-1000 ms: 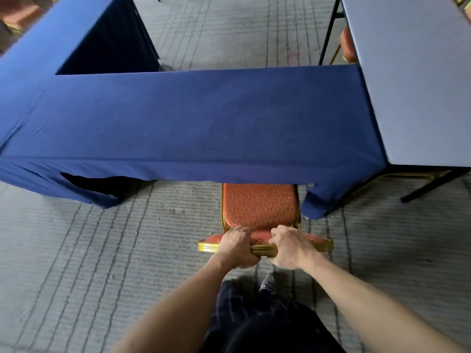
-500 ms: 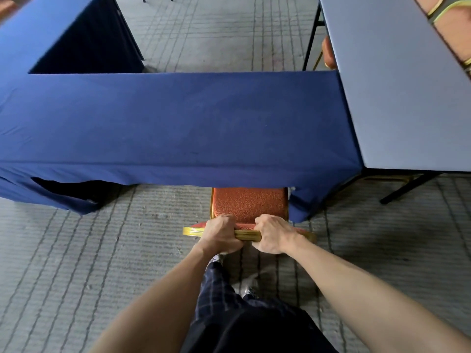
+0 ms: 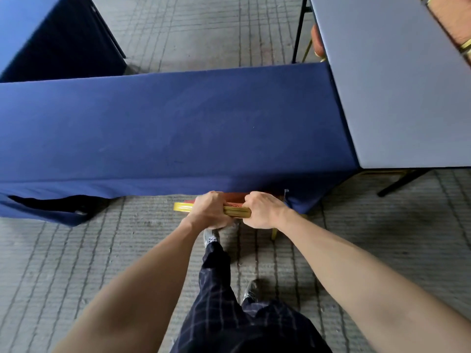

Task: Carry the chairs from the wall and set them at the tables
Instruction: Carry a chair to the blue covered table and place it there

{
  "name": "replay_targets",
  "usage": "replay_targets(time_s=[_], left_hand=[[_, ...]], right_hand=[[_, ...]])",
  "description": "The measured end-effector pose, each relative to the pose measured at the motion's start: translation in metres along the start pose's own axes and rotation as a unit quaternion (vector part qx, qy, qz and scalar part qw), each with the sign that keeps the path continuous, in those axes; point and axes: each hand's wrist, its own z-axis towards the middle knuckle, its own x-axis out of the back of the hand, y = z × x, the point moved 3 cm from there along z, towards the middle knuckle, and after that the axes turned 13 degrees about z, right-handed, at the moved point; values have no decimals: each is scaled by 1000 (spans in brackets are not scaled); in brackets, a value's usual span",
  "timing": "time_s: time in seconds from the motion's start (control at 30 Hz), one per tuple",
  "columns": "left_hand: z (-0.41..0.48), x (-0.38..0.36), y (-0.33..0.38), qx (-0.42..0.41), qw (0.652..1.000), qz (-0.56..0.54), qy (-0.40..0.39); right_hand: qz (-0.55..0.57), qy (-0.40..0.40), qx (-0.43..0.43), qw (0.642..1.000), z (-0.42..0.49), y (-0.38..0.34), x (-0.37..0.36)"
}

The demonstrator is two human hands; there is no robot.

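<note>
Head view: our left hand (image 3: 209, 210) and right hand (image 3: 265, 210) both clamp the chair (image 3: 236, 212) by its gold top rail. The seat is almost fully under the blue table (image 3: 178, 128). The risk we see: pushing further could snag the hanging cloth (image 3: 302, 205) and drag it.

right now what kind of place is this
Likely a banquet or conference hall: a long blue-draped table, a gold-framed red banquet chair tucked under it, and ribbed carpet.
</note>
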Motion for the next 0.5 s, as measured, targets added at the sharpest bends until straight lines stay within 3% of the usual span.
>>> replay_targets(time_s=[0.4,0.5], left_hand=[[54,12,7,34,999,-40,-9],[56,5,22,9,999,-31,7]], right_hand=[[-61,13,20,998,42,34,40],[-54,69,7,996,32,55,34]])
